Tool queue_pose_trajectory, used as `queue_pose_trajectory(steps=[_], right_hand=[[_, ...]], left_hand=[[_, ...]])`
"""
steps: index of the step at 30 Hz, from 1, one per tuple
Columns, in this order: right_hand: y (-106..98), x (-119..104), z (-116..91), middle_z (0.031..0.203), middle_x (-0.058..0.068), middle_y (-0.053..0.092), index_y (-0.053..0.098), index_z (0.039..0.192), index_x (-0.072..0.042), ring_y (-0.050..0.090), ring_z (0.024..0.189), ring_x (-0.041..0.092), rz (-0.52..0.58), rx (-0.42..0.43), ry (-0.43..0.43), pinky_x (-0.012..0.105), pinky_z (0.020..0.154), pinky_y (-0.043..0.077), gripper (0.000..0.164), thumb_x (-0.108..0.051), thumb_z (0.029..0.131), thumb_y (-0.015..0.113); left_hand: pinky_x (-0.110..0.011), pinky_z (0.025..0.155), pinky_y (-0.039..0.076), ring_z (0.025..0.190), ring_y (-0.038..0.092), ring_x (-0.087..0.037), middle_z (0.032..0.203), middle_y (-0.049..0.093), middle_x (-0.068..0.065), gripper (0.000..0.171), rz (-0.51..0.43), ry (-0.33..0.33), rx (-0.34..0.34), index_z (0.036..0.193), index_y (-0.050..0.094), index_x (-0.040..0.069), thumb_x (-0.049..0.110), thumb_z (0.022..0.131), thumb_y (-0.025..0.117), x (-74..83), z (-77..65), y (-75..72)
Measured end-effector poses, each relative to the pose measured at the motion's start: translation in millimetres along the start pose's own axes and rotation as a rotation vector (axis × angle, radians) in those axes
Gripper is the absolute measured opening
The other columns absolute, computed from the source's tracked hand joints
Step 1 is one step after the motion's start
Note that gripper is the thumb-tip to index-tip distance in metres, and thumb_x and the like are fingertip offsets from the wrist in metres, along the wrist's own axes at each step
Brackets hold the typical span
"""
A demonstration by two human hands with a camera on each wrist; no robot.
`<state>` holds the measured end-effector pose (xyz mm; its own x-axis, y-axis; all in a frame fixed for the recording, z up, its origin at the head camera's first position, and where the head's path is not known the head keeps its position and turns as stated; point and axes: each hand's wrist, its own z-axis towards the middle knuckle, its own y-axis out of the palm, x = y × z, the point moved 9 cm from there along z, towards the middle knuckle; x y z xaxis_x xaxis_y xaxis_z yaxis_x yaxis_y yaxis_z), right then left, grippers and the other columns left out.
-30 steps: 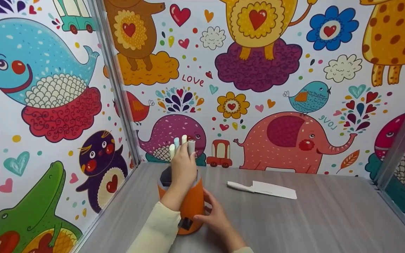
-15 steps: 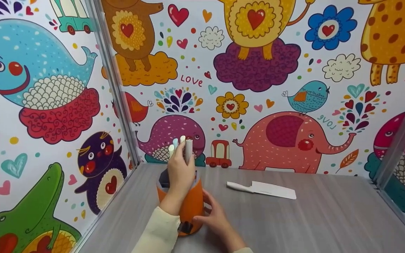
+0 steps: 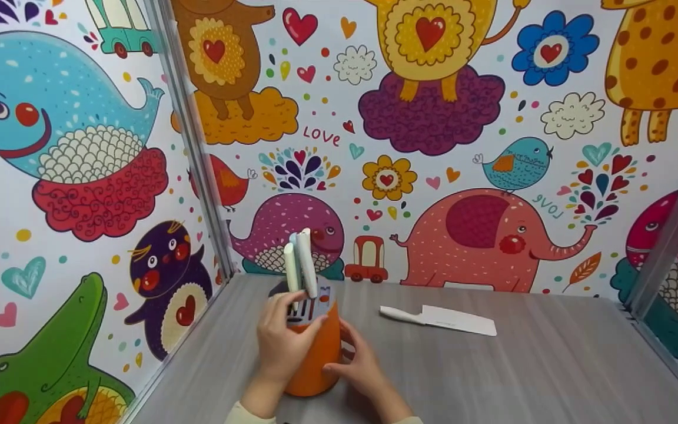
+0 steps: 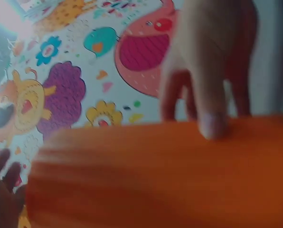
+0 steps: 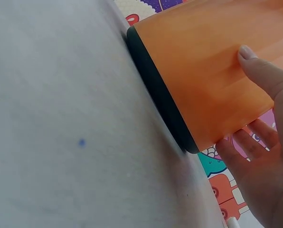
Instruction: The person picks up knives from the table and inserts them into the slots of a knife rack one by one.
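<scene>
An orange knife block (image 3: 315,359) with a slotted grey top stands on the table. Several pale knife handles (image 3: 291,268) stick up from its slots, leaning slightly. My left hand (image 3: 283,341) is at the near left of the block's top rim, fingers loosely bent below the handles and gripping none. In the left wrist view, part of that hand (image 4: 4,185) shows at the lower left edge, beside the block. My right hand (image 3: 359,356) holds the block's right side low down. The right wrist view shows its thumb (image 5: 260,66) on the orange wall and its fingers around the side.
A white cleaver (image 3: 457,320) lies flat on the grey table (image 3: 492,377), right of the block, its handle pointing left. Cartoon-printed walls (image 3: 339,171) with metal corner posts enclose the table at the back and sides.
My left hand has let go of a grey knife handle, which now sits lower among the others in the block. That hand has come down toward the near rim. The right hand stays put.
</scene>
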<state>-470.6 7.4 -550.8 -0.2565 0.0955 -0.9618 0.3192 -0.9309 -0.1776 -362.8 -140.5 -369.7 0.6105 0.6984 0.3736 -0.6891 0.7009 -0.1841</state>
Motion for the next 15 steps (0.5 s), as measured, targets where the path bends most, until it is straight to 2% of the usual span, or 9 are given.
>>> queue_pose_trajectory(steps=[2, 4, 7, 10, 15], right_hand=[[-0.1, 0.8, -0.5, 0.151, 0.005, 0.047, 0.037, 0.151, -0.028, 0.049, 0.135, 0.03, -0.014, 0.013, 0.016, 0.057, 0.108, 0.042, 0.095, -0.041, 0.072, 0.087], [0.3, 1.9, -0.8, 0.151, 0.003, 0.048, 0.037, 0.15, -0.03, 0.049, 0.135, 0.029, -0.015, 0.021, 0.031, 0.057, 0.109, 0.042, 0.094, -0.044, 0.071, 0.086], [1.5, 3.5, -1.7, 0.151, -0.001, 0.048, 0.037, 0.149, -0.034, 0.049, 0.135, 0.026, -0.015, 0.021, 0.043, 0.055, 0.11, 0.041, 0.093, -0.047, 0.071, 0.085], [1.3, 3.3, -2.3, 0.151, -0.001, 0.048, 0.038, 0.149, -0.035, 0.049, 0.135, 0.025, -0.008, 0.022, 0.042, 0.055, 0.11, 0.041, 0.092, -0.048, 0.071, 0.085], [1.6, 2.7, -2.7, 0.15, -0.002, 0.048, 0.038, 0.148, -0.035, 0.049, 0.135, 0.024, 0.005, 0.02, 0.044, 0.054, 0.11, 0.041, 0.091, -0.047, 0.071, 0.086]], left_hand=[[-0.023, 0.095, 0.045, 0.109, 0.055, -0.017, 0.12, 0.063, -0.004, 0.077, 0.021, 0.013, 0.031, 0.125, 0.061, 0.008, 0.03, 0.059, 0.096, -14.0, -9.5, -8.9], [-0.025, 0.103, 0.04, 0.117, 0.05, -0.019, 0.131, 0.057, -0.006, 0.095, 0.024, -0.052, 0.008, 0.135, 0.053, 0.007, 0.036, 0.055, 0.098, -34.0, -19.3, -11.9], [-0.04, 0.116, 0.037, 0.13, 0.042, -0.021, 0.146, 0.044, -0.008, 0.114, 0.015, -0.21, -0.086, 0.148, 0.038, 0.012, 0.044, 0.056, 0.096, -65.3, -37.1, -9.2], [-0.056, 0.113, 0.037, 0.136, 0.039, -0.023, 0.151, 0.037, -0.007, 0.119, -0.036, -0.366, -0.167, 0.153, 0.029, 0.017, 0.047, 0.058, 0.094, -90.0, -53.2, -4.6], [-0.055, 0.114, 0.036, 0.14, 0.038, -0.028, 0.156, 0.033, -0.007, 0.118, -0.162, -0.595, -0.285, 0.155, 0.021, 0.019, 0.049, 0.065, 0.09, -123.4, -72.7, 5.4]])
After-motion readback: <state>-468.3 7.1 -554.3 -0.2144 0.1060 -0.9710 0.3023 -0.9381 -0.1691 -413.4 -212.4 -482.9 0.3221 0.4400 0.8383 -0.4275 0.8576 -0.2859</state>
